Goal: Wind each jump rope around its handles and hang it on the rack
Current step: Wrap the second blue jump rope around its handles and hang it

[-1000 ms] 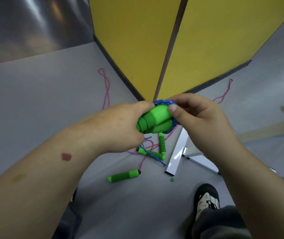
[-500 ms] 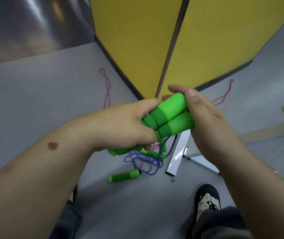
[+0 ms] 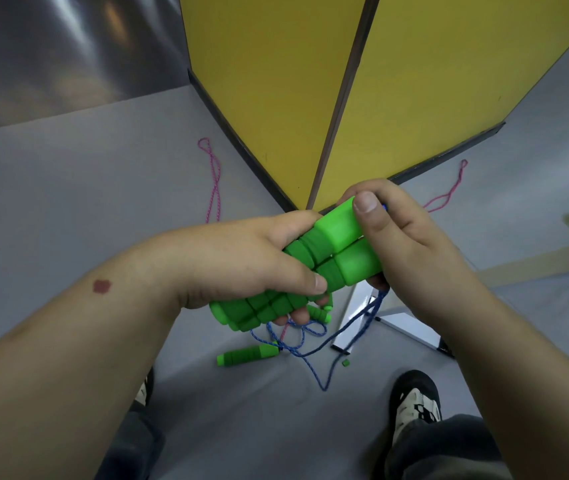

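Two ribbed green foam jump-rope handles point(image 3: 314, 268) held side by side above the grey floor point(image 3: 68, 202).

The left hand point(image 3: 241, 258) wraps the handles' lower half, fingers curled round them; the right hand point(image 3: 404, 233) pinches their upper ends, thumb on top. A blue braided cord point(image 3: 352, 327) hangs loose toward 6 o'clock. Another green handle point(image 3: 246, 355) lies on the floor below; pink cords point(image 3: 214, 181) trail at 10 and 2 o'clock beside yellow panels point(image 3: 414, 81).

The handles point(image 3: 331, 258) are bright green. The rope point(image 3: 355, 320) is blue with small white flecks. Another rope point(image 3: 214, 181) is pink. The floor point(image 3: 86, 188) is grey, the panels point(image 3: 276, 81) yellow, the shoe point(image 3: 414, 403) black and white.
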Demonstrator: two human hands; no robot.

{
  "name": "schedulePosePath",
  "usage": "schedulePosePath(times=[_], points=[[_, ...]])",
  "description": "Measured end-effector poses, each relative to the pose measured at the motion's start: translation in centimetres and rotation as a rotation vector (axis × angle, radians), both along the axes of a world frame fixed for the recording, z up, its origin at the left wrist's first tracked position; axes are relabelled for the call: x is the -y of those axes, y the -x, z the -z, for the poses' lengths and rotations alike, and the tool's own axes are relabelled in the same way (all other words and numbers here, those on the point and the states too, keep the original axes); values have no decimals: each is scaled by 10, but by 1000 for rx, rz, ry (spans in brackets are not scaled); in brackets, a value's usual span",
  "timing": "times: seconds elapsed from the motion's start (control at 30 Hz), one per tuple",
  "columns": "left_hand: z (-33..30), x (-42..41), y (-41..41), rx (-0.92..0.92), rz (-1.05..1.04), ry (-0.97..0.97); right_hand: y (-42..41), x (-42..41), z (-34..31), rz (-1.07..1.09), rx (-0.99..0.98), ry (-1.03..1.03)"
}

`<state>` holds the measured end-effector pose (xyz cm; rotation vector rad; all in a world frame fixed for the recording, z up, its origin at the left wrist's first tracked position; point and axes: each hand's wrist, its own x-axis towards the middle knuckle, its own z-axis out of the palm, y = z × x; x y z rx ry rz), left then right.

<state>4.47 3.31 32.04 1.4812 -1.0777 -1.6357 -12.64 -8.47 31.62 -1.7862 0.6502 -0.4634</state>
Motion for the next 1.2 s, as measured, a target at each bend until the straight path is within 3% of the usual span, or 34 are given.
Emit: schedulePosePath(times=[0.7,0.77,0.9,0.97,1.2], points=[[-5,-1,6,-22,-23,10,-2,0,-4,74,55,-13],[-7,1,8,168,-38,58,-2,1,-5,84,55,-9],[-12,4,16,857,-130,209,-3,4,-6,196,49,6],[-9,4,24,1098,-130,269,-4,5,-4,260,45,-9],[4,8,40,1394,-240,342,-7,6,-1,382,22,-105]])
